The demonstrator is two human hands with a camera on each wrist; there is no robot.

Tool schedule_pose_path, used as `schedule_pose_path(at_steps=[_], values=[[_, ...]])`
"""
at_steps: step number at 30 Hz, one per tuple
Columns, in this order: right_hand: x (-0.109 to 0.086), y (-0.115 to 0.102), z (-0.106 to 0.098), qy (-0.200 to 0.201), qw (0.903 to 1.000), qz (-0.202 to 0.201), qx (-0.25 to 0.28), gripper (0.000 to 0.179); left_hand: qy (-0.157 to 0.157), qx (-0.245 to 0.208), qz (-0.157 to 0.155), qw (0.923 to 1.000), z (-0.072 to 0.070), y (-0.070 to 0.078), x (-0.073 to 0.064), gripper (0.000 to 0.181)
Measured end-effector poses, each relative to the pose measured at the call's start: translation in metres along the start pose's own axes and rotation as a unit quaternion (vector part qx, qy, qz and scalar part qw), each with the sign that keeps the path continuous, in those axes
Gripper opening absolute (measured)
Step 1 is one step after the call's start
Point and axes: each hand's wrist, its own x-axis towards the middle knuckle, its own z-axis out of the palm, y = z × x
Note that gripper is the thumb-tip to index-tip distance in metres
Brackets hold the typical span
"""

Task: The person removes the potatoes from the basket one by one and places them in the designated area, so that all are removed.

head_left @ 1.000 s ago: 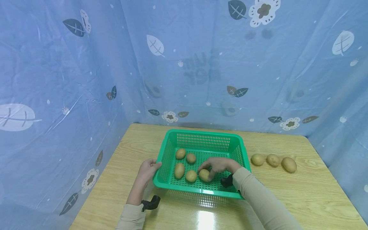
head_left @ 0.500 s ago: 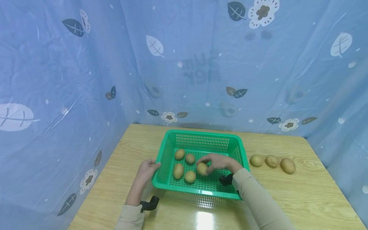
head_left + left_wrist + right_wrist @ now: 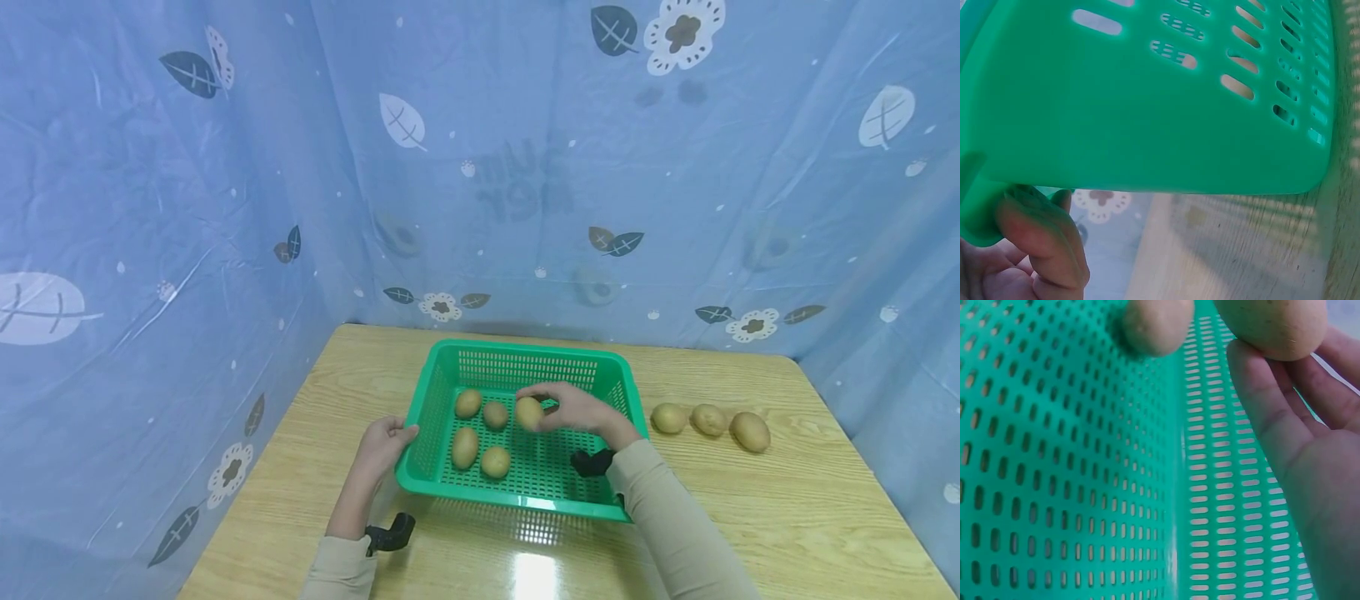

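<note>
A green plastic basket (image 3: pixel 525 501) with slotted walls stands on the table. My left hand (image 3: pixel 382 443) grips its left rim, thumb on top; the left wrist view shows the fingers (image 3: pixel 1047 244) curled beneath the rim. Over the basket's middle my right hand (image 3: pixel 573 408) pinches a potato (image 3: pixel 529 413) between thumb and fingers. In the right wrist view this potato (image 3: pixel 1275 325) sits at the fingertips, above the slotted floor. Several other potatoes lie in the left half of the basket, among them a long one (image 3: pixel 465 447) and a rounder one (image 3: pixel 496 462).
Right of the basket, three potatoes rest in a row on the wooden table (image 3: pixel 817 500): one near the basket (image 3: pixel 669 417), a middle one (image 3: pixel 709 420) and a larger one (image 3: pixel 751 432). A blue patterned curtain (image 3: pixel 480 167) hangs behind and at both sides.
My right hand has lifted the potato from the basket's front area and moved it toward the back. The left hand keeps its grip on the rim.
</note>
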Motion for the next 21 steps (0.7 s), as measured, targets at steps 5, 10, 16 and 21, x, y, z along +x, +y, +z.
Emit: schedule_pose_path(at_steps=[5,10,16,21], values=[[-0.001,-0.001,-0.003,0.045,0.9989,-0.009,0.011,0.055,0.002,0.001,-0.001,1.0,0.001,-0.002,0.002,0.035],[-0.003,-0.002,-0.005,0.083,0.9949,-0.019,0.053,0.061,0.001,-0.001,0.0,1.0,0.001,-0.004,0.004,0.034],[-0.006,-0.003,-0.009,0.13,0.9876,-0.027,0.085,0.066,0.001,0.003,-0.003,1.0,0.001,-0.005,0.004,0.033],[-0.008,-0.006,-0.011,0.158,0.9805,-0.031,0.113,0.065,0.001,0.002,-0.002,1.0,0.001,-0.005,0.005,0.032]])
